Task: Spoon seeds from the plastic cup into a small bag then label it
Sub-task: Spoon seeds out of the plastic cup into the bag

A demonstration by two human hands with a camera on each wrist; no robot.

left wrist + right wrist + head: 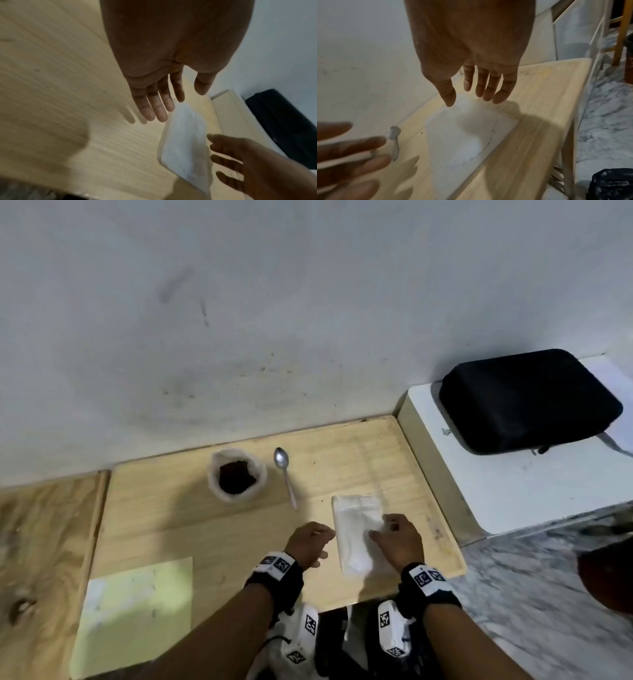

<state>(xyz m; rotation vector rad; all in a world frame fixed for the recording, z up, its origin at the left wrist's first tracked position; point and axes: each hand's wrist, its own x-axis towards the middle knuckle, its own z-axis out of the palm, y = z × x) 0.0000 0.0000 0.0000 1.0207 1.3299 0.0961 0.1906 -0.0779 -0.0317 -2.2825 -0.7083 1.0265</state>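
A clear plastic cup [237,476] holding dark seeds stands at the back of the light wooden table [178,508]. A metal spoon [285,473] lies just right of it, also visible as the spoon [394,140]. A small translucent bag [358,534] lies flat near the front right, seen too as the bag [187,143] and bag [467,135]. My left hand [310,542] hovers at the bag's left edge with straight fingers [154,106]. My right hand [397,537] is over the bag's right side, fingers [486,86] extended, holding nothing.
A pale yellow-green sheet [137,614] lies at the table's front left. A black case [527,400] sits on a white surface [513,491] to the right. A grey wall [274,302] runs behind the table. Marble floor [548,594] lies right of it.
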